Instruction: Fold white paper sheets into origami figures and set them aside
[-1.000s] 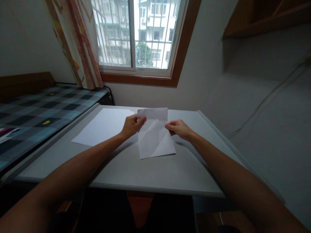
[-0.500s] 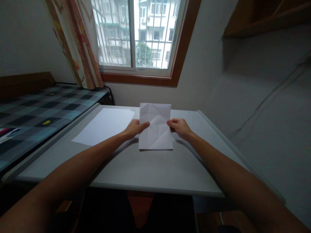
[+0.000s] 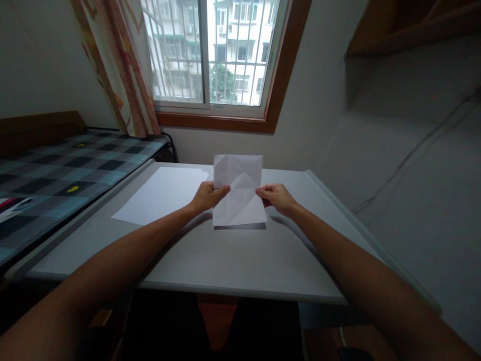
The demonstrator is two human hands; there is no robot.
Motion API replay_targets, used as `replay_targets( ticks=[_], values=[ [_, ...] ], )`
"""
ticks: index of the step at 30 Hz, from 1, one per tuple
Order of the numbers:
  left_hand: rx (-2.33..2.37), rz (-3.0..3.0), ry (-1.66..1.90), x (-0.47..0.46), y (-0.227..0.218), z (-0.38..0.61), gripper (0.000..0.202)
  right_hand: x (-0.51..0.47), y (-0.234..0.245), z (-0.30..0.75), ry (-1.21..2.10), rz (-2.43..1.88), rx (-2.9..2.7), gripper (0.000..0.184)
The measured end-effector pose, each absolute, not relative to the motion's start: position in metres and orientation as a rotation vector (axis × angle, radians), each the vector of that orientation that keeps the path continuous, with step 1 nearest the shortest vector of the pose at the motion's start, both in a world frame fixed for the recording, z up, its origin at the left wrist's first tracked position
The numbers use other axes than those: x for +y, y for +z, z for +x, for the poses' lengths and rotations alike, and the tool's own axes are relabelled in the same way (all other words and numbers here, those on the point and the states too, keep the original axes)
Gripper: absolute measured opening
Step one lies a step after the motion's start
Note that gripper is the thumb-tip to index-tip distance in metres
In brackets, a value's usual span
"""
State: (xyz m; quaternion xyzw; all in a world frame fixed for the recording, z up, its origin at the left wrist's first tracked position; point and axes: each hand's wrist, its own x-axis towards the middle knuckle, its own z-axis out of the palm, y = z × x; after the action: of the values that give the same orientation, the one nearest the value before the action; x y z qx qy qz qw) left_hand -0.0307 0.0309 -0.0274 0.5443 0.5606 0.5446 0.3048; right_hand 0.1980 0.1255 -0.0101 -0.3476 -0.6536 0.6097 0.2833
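Observation:
A white sheet of paper (image 3: 240, 200), marked with straight and slanting creases, is held up over the white table (image 3: 225, 265). My left hand (image 3: 207, 195) grips its left edge, thumb lying across the front and the other fingers behind. At the right edge, my right hand (image 3: 276, 195) pinches the paper between thumb and curled fingers. The sheet's lower edge casts a shadow on the tabletop just beneath it. Fingers behind the paper are hidden.
Blank white sheets (image 3: 161, 193) lie on the table to the left. A bed with a checked cover (image 3: 75, 170) adjoins that side. Ahead is a barred window (image 3: 210, 55) with a curtain (image 3: 124, 70); a wooden shelf (image 3: 409, 35) hangs at upper right.
Both hands have lifted the creased paper slightly, moving it a little up and left in view. Its bottom edge now stands farther above the table. The grip is unchanged.

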Motion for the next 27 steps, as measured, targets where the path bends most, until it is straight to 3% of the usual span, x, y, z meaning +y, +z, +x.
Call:
replay_targets(
  ticks=[5, 11, 14, 16, 21, 27],
  values=[
    [1.57, 1.436, 1.527, 0.031, -0.027, -0.032, 0.037, 0.124, -0.012, 0.199, 1.686, -0.996, -1.838, 0.022],
    [1.606, 1.444, 1.453, 0.039, -0.028, -0.046, 0.037, 0.13, -0.009, 0.203, 1.322, -1.105, -2.009, 0.013],
    [1.922, 1.742, 1.471, 0.035, -0.019, -0.057, 0.069, 0.136, -0.005, 0.209, 1.051, -1.136, -2.267, 0.014],
    [2.017, 2.25, 1.327, 0.029, -0.009, -0.056, 0.076, 0.138, -0.002, 0.212, 0.937, -1.109, -2.436, 0.017],
    [1.806, 2.922, 0.801, 0.018, 0.008, -0.03, 0.048, 0.129, 0.006, 0.211, 0.781, -0.791, -2.77, 0.022],
    [1.766, 2.518, 0.78, 0.023, 0.001, -0.023, 0.021, 0.121, 0.01, 0.212, 0.72, -0.651, -2.785, 0.023]
  ],
)
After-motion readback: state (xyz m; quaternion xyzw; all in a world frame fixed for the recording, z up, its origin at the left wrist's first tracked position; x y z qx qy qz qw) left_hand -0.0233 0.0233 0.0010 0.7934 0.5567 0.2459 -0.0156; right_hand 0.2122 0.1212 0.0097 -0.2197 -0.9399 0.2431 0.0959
